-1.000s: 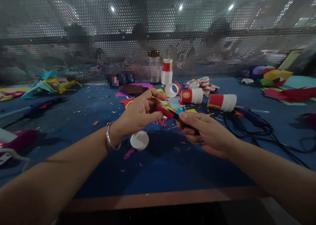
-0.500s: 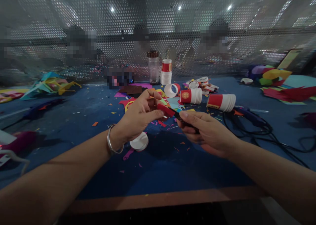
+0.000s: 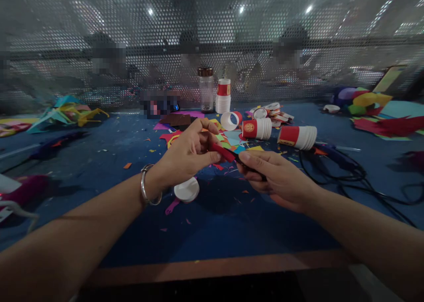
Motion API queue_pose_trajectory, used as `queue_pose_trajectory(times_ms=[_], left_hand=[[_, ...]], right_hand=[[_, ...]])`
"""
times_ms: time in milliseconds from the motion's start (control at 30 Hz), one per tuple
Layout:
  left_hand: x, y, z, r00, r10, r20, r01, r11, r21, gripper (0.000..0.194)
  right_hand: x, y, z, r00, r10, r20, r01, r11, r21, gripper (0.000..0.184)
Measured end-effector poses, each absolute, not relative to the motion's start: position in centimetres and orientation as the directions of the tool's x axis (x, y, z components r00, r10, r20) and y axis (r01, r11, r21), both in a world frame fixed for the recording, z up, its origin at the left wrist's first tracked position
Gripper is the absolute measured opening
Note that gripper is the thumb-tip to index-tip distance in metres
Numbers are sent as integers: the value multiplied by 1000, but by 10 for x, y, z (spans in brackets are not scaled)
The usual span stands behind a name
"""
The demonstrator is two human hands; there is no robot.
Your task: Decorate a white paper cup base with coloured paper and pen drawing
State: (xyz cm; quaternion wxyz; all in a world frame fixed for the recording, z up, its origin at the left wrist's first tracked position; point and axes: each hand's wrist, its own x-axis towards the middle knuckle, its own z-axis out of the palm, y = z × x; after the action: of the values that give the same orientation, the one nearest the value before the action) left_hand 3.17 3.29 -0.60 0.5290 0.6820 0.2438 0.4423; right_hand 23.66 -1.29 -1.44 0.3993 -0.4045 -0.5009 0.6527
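One small red strip (image 3: 225,154) is held up over the middle of the blue table (image 3: 212,231). It is bright red, longer than it is wide, and its left end is hidden by fingers. That end is pinched by the left hand (image 3: 187,149). A thin black tool (image 3: 250,167) is gripped by the right hand (image 3: 274,178), and its tip is set right by the strip's right end.
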Motion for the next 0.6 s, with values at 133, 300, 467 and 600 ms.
queue_pose_trajectory(times_ms=[133,300,467,600], left_hand=[[31,33,-7,500,795,343,-121,-328,937,42],[32,32,-9,530,785,319,-93,-321,943,41],[30,34,-10,529,790,308,-71,-320,945,41],[29,33,-10,538,792,287,-72,-296,953,42]], right_hand=[[235,-13,-13,-343,928,-147,-100,-192,-976,51],[235,-13,-14,-345,928,-145,-79,-182,-980,52],[235,-12,-16,-333,932,-145,-53,-172,-984,53],[233,-12,-15,-307,940,-149,-42,-169,-985,55]])
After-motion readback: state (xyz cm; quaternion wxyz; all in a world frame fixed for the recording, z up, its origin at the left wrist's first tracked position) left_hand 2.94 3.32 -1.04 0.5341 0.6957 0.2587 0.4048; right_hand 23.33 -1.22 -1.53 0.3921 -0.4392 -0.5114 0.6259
